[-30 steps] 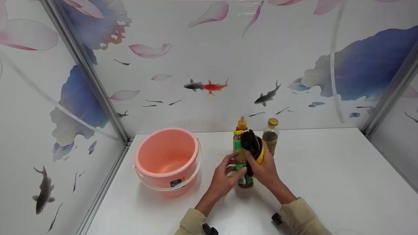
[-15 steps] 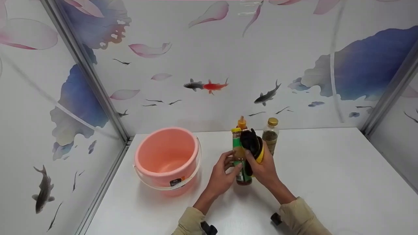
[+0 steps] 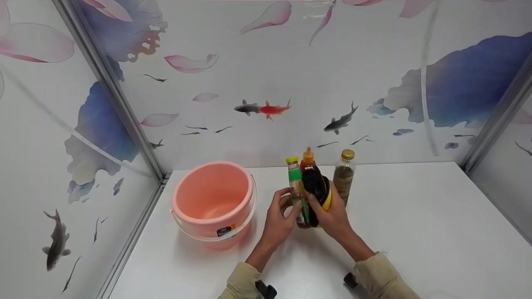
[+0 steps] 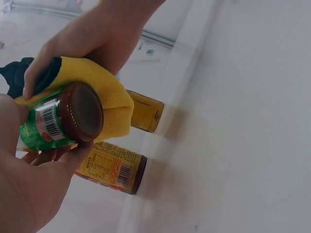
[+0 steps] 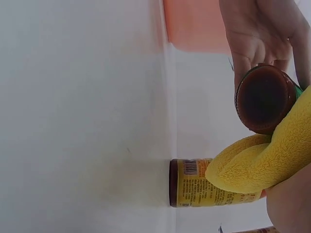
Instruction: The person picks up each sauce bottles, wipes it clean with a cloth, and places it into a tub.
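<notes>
My left hand [image 3: 277, 220] grips a sauce bottle [image 3: 294, 174] with a yellow cap and green label. The bottle leans back to the left, and its dark base [image 5: 265, 99] shows off the table in the right wrist view. In my right hand [image 3: 336, 218] is a plush cloth [image 4: 109, 92], yellow on one side and black on the other. Its folds lie against the bottle's right side. Behind the hands stands a squeeze bottle [image 3: 308, 160] with an orange nozzle top and a yellow label, partly hidden by the cloth. A gold-capped glass bottle [image 3: 344, 178] stands just right of it.
A pink bucket [image 3: 237, 226] with a white handle stands to the left of the hands on the white table [image 3: 415, 224]. A printed wall panel [image 3: 374, 83] rises along the table's back edge.
The green-labelled sauce bottle has risen and shifted left, now tilting left beside the squeeze bottle. Both hands and the cloth have moved slightly left with it.
</notes>
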The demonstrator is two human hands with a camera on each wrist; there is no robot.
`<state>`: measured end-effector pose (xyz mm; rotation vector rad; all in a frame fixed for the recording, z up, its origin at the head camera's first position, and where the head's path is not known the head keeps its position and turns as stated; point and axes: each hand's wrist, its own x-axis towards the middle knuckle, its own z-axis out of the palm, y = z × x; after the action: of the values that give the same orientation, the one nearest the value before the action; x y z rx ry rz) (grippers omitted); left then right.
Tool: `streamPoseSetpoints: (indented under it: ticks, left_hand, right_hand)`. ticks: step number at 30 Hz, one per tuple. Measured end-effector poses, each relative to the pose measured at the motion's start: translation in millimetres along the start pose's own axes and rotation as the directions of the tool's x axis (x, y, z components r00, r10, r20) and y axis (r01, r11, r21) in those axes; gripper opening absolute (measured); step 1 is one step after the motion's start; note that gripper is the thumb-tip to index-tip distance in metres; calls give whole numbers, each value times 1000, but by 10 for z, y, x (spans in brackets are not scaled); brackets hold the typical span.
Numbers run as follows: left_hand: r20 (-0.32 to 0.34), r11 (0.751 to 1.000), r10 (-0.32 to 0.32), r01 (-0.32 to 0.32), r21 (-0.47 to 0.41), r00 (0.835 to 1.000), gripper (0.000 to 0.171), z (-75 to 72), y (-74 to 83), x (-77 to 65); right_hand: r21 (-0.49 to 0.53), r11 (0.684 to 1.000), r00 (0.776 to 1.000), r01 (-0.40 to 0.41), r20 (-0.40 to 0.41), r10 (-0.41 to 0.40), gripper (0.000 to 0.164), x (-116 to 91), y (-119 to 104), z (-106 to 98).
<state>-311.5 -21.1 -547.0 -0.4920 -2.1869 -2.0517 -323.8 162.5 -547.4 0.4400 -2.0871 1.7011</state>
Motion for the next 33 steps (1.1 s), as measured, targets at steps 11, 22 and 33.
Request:
streamPoseSetpoints:
  ticks: [11, 22, 33]
  left_hand:
    - [30, 998, -61, 61, 31, 998, 62, 65, 37, -22]
    - [108, 999, -24, 20, 33, 994, 56, 100, -8, -69]
    - [107, 999, -32, 31, 17, 994, 58, 103, -24, -84]
  right_hand:
    - [1, 1000, 1000, 5, -1, -5, 51, 9, -22, -24]
    - [7, 1000, 998, -15, -67, 16, 53, 93, -66, -168]
    - [6, 1000, 998, -8, -54, 9, 54, 96, -76, -157]
